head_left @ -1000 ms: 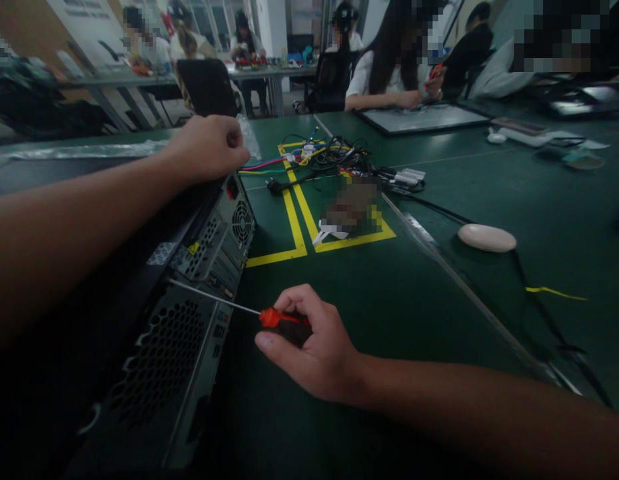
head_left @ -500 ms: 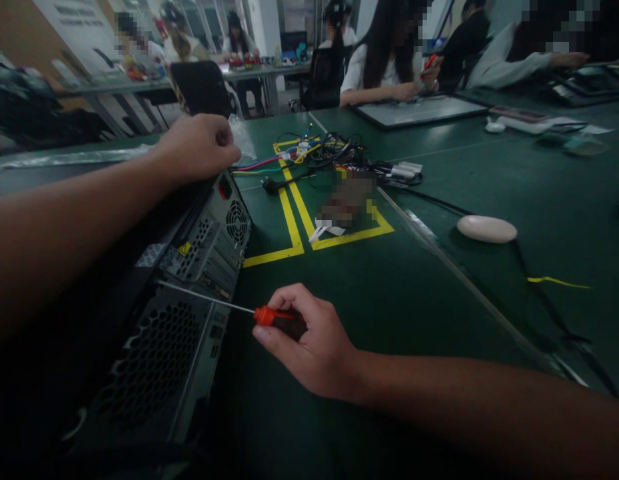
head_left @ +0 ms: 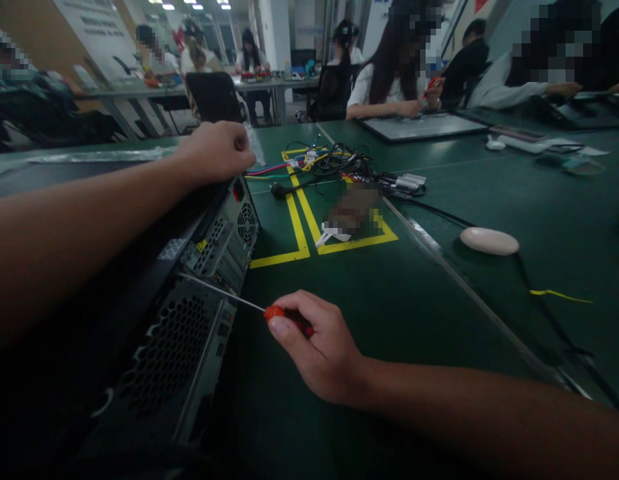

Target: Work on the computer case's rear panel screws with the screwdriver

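Observation:
A computer case [head_left: 174, 430] lies on the left, its rear panel with vents and ports facing right. My right hand [head_left: 329, 347] is wrapped round the red and black handle of a screwdriver [head_left: 234, 297]. The screwdriver's long shaft reaches left, and its tip meets the edge of the rear panel just above the large honeycomb vent. My left hand [head_left: 219, 150] is curled closed at the far top corner of the case, the forearm stretched across the top. Whatever its fingers may hold is hidden.
Beyond the case, a tangle of cables [head_left: 344, 160] lies by yellow tape [head_left: 304, 227] on the green table [head_left: 414, 320]. A pale oval object [head_left: 489, 241] sits on the right near a dark cord. Several people work behind, one at a flat panel [head_left: 424, 121].
The view has shifted slightly, so everything appears a little lower and further right. My right hand has turned on the screwdriver handle, while the tip stays at the same spot on the case.

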`<state>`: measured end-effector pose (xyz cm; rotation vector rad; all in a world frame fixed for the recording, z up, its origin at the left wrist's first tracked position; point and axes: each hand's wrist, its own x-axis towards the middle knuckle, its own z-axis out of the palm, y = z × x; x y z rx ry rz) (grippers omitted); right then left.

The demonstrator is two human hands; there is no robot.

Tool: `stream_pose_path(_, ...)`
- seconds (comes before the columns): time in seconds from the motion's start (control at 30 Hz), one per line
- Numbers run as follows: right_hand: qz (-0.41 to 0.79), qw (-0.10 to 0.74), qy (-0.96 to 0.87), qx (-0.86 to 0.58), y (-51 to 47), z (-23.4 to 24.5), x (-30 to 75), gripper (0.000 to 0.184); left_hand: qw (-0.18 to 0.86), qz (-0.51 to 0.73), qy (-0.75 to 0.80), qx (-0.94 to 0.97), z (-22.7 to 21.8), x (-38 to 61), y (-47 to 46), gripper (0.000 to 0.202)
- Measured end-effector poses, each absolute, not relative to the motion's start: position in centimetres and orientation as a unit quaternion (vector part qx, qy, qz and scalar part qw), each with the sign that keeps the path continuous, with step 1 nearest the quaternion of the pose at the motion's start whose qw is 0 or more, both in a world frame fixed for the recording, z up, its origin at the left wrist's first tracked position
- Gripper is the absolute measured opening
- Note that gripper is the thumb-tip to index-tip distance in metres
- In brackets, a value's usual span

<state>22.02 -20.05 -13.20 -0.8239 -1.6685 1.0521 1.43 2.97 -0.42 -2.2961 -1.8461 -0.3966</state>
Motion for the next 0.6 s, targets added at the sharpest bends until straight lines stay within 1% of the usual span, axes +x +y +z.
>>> stream_pose_path(0.1,0.420,0.475,-0.694,-0.341,-19.92,-13.12,22.04,0.016,0.082,-0.126,-0.618,-0.772,-0.31,1.53,2.83,0.034)
stream_pose_path(0.2,0.436,0.476,-0.685,-0.337,-19.96,-13.26,22.07,0.011,0.086,-0.117,-0.621,-0.770,-0.21,1.65,2.65,0.034)
stream_pose_path(0.23,0.443,0.478,-0.679,-0.337,-20.00,-13.31,22.08,0.013,0.088,-0.115,-0.623,-0.769,-0.19,1.67,2.61,0.034)
stream_pose_path(0.33,0.451,0.476,-0.674,-0.341,-20.05,-13.38,22.11,0.026,0.086,-0.116,-0.626,-0.767,-0.11,1.72,2.57,0.034)
stream_pose_path(0.6,0.447,0.472,-0.677,-0.344,-19.99,-13.41,22.07,0.018,0.069,-0.106,-0.633,-0.764,0.22,1.86,2.41,0.036)
